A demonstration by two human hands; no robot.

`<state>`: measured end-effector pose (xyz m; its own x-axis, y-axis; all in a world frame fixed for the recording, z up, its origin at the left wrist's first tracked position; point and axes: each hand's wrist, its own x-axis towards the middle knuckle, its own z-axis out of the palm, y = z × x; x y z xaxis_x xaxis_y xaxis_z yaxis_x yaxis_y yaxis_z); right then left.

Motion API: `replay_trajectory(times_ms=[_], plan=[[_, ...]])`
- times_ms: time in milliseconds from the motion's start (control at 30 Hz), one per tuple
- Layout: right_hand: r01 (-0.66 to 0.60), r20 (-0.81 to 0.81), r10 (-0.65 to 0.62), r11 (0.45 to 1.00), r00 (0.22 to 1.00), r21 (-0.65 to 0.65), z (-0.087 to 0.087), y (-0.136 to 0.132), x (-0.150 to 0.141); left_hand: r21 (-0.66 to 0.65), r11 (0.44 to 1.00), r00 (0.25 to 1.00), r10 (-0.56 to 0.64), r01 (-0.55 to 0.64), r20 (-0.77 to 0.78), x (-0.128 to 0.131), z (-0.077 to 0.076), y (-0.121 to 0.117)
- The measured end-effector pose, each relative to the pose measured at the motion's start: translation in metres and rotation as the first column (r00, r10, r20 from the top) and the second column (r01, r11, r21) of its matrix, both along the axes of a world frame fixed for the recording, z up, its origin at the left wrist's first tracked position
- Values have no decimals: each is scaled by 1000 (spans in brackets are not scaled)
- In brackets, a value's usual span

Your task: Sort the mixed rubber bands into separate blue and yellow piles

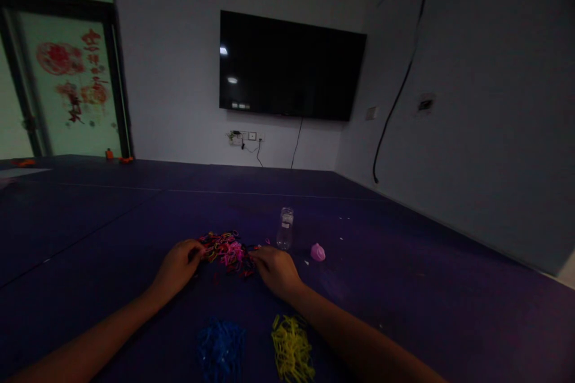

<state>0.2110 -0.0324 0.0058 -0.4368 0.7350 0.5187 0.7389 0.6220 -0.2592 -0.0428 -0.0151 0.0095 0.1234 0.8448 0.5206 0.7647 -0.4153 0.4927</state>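
A heap of mixed small bands (227, 250), mostly pink, red and dark, lies on the dark purple table (404, 287). My left hand (177, 268) rests at the heap's left edge with its fingers curled into the bands. At the heap's right edge sits my right hand (276, 270), knuckles up and fingers bent down onto the bands. What either hand pinches is too dim to make out. Nearer me lie a blue pile (221, 348) and a yellow pile (291, 350) of the same bands.
A small clear bottle (285, 228) stands just beyond my right hand, with a pink lump (317, 252) to its right. A black screen (290, 66) hangs on the far wall. Decorated glass doors (67, 84) stand at the far left.
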Motion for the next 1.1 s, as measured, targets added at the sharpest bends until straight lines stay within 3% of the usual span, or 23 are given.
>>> replay_trajectory(times_ms=[200, 400, 567, 1100], plan=[[7, -8, -7, 1000, 1000, -23, 0, 0, 0, -71, 992, 989, 111, -104, 93, -2, 0, 1], [-4, -9, 4, 999, 1000, -38, 2, -2, -1, 2, 998, 998, 56, -56, -12, -1, 2, 0], [-10, -7, 9, 1000, 1000, -28, 1, -1, -1, -17, 1000, 998, 17, -19, -63, -3, 2, 0], [-13, -5, 13, 1000, 1000, -23, 3, -2, -1, -166, 984, 987, 86, -62, 138, -2, 5, -2]])
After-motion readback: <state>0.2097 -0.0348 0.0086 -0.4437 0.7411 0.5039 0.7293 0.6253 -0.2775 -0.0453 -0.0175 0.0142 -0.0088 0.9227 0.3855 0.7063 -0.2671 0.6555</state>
